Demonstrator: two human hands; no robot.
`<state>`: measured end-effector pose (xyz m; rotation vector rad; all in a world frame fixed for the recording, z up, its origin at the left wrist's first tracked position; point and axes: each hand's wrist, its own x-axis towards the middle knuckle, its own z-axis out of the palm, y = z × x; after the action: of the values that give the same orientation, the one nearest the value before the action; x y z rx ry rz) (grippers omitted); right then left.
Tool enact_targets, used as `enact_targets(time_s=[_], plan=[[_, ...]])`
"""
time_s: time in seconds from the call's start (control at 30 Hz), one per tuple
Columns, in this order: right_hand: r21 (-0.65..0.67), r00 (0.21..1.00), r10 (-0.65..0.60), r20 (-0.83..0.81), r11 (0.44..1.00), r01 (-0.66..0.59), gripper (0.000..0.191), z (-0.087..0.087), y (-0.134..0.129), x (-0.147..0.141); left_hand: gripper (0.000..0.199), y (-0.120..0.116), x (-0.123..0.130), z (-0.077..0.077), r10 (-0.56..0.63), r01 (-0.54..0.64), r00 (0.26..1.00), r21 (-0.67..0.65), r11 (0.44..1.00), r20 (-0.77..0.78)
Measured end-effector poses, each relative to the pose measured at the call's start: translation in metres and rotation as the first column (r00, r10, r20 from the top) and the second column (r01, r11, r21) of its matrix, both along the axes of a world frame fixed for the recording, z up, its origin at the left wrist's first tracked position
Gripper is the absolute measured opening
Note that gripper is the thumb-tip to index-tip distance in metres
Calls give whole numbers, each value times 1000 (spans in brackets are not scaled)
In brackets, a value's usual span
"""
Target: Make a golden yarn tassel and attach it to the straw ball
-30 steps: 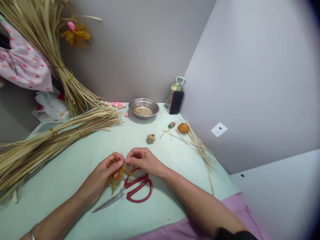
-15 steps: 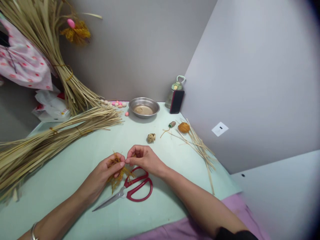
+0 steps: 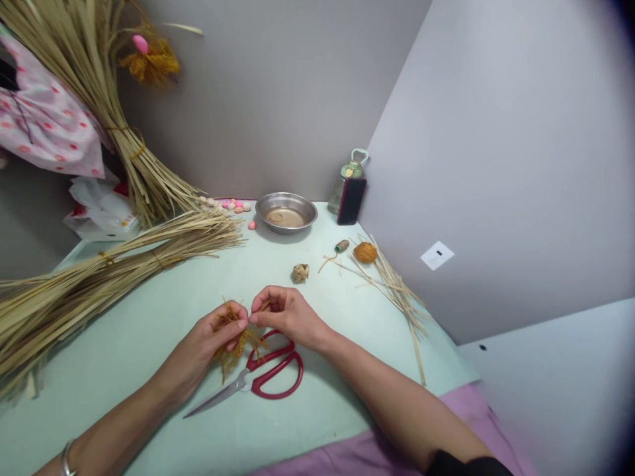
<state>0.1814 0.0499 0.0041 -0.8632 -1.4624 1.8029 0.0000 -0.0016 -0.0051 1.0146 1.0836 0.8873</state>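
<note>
My left hand (image 3: 221, 327) is closed around a bunch of golden-brown frayed fibre (image 3: 229, 362), whose ends stick out above and below the fingers. Right beside it, my right hand (image 3: 285, 316) pinches with thumb and forefinger at the left fingertips; a bit of golden strand shows behind its fingers, though what exactly lies in the pinch is too small to make out. Below both hands lie red-handled scissors (image 3: 275, 380) on the pale green table, blades toward the lower left. Beyond the right hand sits a small woven straw ball (image 3: 300, 273).
Straw bundles (image 3: 149, 258) cover the left side. A metal bowl (image 3: 286, 229) holding liquid stands at the back, near small pink and beige pieces (image 3: 238, 206). At right are a phone (image 3: 351, 201), a bottle (image 3: 336, 193), a thread spool (image 3: 342, 246), a brown ball (image 3: 366, 252) and loose straws (image 3: 404, 301).
</note>
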Motion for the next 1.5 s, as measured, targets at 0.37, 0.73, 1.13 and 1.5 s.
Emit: enact_targets(time_s=[0.37,0.73,1.13,1.5], plan=[[-10,1000,32,0,999,-32,33,2,-3,-1,21,-1,2,4,51,-50,997,-30,998,60],[112,998,-34,60,993,28,37,4,0,2,23,0,1,0,3,-2,1000,-29,1000,29],[119,985,116,127,984,-132,46,-5,-1,3,23,2,2,-1,69,-69,998,-9,998,13],[42,995,50,90,998,-54,35,-1,-2,0,22,2,3,1,61,-61,998,-16,998,25]])
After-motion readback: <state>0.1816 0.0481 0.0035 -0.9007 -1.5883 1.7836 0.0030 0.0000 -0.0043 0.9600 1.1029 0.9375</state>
